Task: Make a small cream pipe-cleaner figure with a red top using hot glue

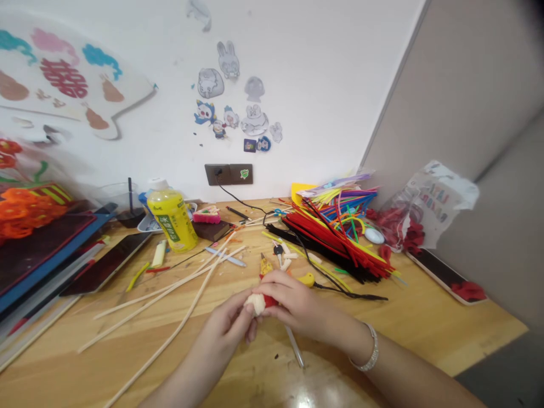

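Both hands meet over the wooden desk [382,317]. My left hand [223,323] pinches the cream end of a small cream-and-red pipe-cleaner bundle [257,303], and my right hand [297,300] closes over its red end, hiding much of it. A silver bangle [369,350] circles my right wrist. Just past my fingers lie a yellow pipe-cleaner piece [266,265] and a yellow blob [306,279]. A thin metal rod [294,347] sticks out below my right hand. Long pale bamboo strips [170,294] cross the desk to the left.
A heap of red, black, yellow and blue pipe cleaners [340,238] lies to the right, with a black cable [340,283] running past it. A yellow drink bottle [172,218] stands at the back. Tablets and boards [106,263] lie at the left, a red-filled plastic bag [408,221] at the right.
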Tool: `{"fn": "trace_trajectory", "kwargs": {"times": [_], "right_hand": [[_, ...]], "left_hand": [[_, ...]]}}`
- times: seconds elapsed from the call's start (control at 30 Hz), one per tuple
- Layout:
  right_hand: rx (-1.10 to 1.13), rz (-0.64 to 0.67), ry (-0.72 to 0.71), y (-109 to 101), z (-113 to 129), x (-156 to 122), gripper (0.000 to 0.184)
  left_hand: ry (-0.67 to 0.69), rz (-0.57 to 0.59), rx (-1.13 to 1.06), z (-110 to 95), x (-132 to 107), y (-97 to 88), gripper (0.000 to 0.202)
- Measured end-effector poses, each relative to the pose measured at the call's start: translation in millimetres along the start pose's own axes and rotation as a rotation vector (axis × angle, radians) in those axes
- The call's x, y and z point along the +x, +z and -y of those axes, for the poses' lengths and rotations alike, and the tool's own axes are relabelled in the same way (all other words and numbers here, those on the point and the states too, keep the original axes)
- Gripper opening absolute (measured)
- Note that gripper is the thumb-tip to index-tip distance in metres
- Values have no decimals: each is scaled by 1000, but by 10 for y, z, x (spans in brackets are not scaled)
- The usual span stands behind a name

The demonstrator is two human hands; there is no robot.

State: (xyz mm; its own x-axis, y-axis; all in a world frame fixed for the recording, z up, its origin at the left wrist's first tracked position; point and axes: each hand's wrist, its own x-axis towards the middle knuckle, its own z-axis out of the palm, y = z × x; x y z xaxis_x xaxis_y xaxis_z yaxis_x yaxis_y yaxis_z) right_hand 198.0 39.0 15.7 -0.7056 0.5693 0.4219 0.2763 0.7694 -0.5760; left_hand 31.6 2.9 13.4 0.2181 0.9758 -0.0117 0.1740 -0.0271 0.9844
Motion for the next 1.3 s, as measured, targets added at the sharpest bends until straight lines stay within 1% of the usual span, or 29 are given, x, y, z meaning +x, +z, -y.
{"fn": "trace_trajectory", "kwargs": {"times": [0.13,0.23,0.33,0.4,0.47,0.5,0.57,0.63,0.73,0.83,0.93,1.07,1.17,1.3], "right_hand": [[4,-9,-8,-3,6,-5,22],[11,-12,-10,-7,7,-3,22],[20,-10,-6,1,-7,2,22],[35,-9,-3,13,-28,4,25],[52,-5,-5,27,-52,3,29],[61,-3,-9,32,-65,1,31],[73,-3,-14,38,-87,-5,33],[85,-7,-19,38,-108,-13,34],[111,-28,-31,32,-143,-20,41],[134,-40,-42,23,-183,-13,38],[186,-2,-73,12,-215,3,33],[256,73,-89,-12,-224,17,37],[253,110,-93,-32,-202,15,38],[180,172,-77,-58,-148,9,35]], "left_hand": [[6,4,-41,-15,-2,6,27],[0,-14,-52,-20,-10,4,26],[-31,-37,-126,38,-12,-11,23],[-59,-24,-245,108,1,-26,25],[-73,39,-349,168,25,-33,30],[-96,52,-353,183,38,-30,30],[-88,59,-332,178,57,-7,27],[-90,41,-353,146,57,28,26],[-172,37,-563,106,27,65,24],[-237,118,-693,103,-6,51,24],[-269,212,-716,113,-21,19,27],[-284,283,-720,127,-33,16,27],[-283,289,-702,122,-53,34,27],[-331,253,-721,98,-82,52,22]]}}
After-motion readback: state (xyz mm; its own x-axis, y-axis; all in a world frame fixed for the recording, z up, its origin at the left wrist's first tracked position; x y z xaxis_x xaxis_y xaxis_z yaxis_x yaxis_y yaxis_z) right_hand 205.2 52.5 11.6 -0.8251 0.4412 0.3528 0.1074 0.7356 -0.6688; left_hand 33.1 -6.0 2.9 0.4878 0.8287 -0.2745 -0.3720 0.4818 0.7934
